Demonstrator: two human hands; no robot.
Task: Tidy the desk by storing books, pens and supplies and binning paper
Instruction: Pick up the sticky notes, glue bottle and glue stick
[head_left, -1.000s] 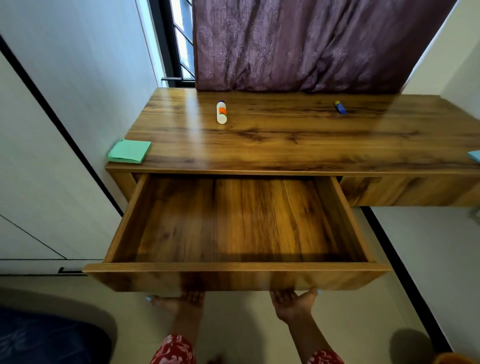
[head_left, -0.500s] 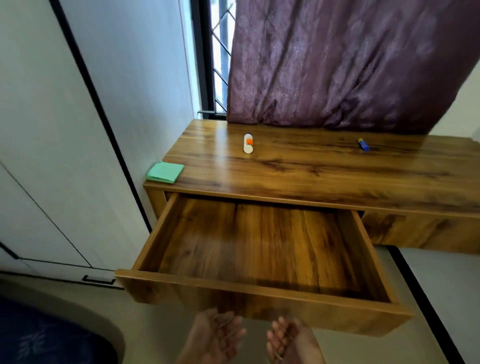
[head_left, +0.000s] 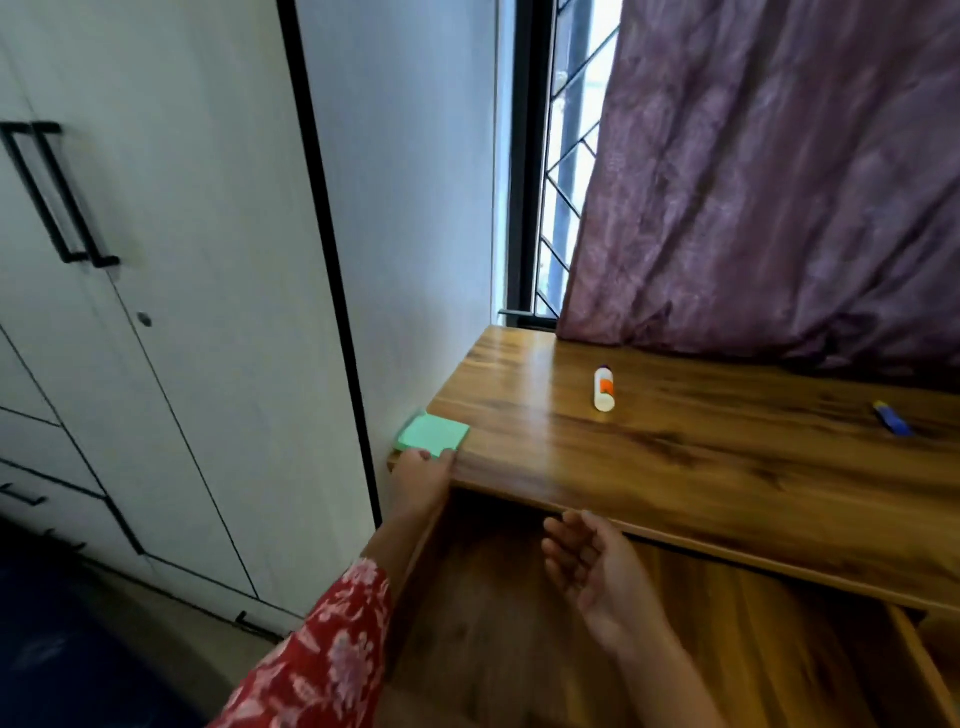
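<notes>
— Green sticky pad (head_left: 432, 434) at the left front corner of the wooden desk (head_left: 675, 457), right by the white wall (head_left: 405, 208). Sticks out a bit past the desk edge.

— Held?

— Touched by the left hand (head_left: 423, 475) at its near edge. Fingertips on the pad, thumb side hard to see. Can't tell if pinched or just pressed.

— And the other hand?

— Right hand (head_left: 597, 571) loose, palm up, fingers softly bent, holding nothing. Floats over the open drawer (head_left: 779, 649), just under the desk edge.

— Anything else on top?

— White glue stick (head_left: 604, 388) with an orange label, lying down, well apart from the pad. Small blue thing (head_left: 892, 419) far to the right, too blurry to name. Purple curtain (head_left: 779, 182) hanging behind, bottom bunched on the desk. Window bars (head_left: 566, 156) to its left.

— In the way?

— Nothing between hand and pad. Wall tight on the left side, though.

— Hard to see?

— Drawer cut off at the bottom and right. Inside partly hidden by both arms. Red flowery sleeve (head_left: 322, 654) covers the left arm. White cupboard (head_left: 104, 312) with black handles (head_left: 57, 192) off to the left. Dark floor patch at the bottom left, fuzzy.
</notes>
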